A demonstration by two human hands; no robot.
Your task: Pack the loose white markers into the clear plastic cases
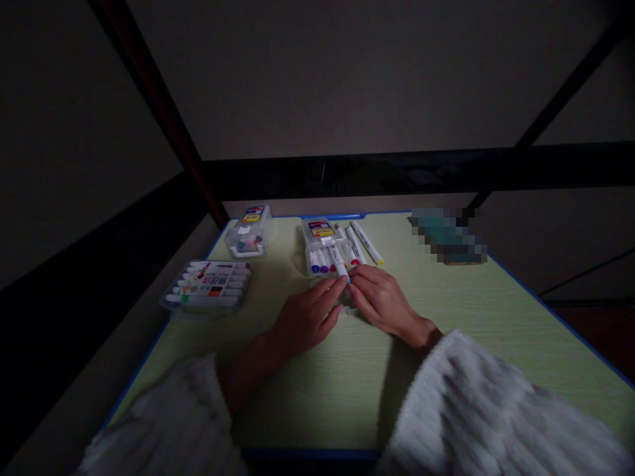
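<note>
A white marker [340, 266] with a light blue end lies between my hands, its far part over the opening of a small clear plastic case [307, 254]. My left hand [306, 316] has its fingertips bent against the blue end. From the other side, my right hand [383, 299] closes its fingers on the same end. The case's lid carries a yellow, red and blue label [321, 229], and several white markers with blue, purple and red ends show inside. Right beside the case lie a red-ended marker [354, 248] and a yellow-ended marker [367, 242].
At the back left of the light green table [307, 396] stands a second clear case [247, 235] with small colourful items. A flat clear pack of markers [208, 287] is at the left edge. A blurred-out greenish object [446, 235] lies at the back right. A wall rises behind.
</note>
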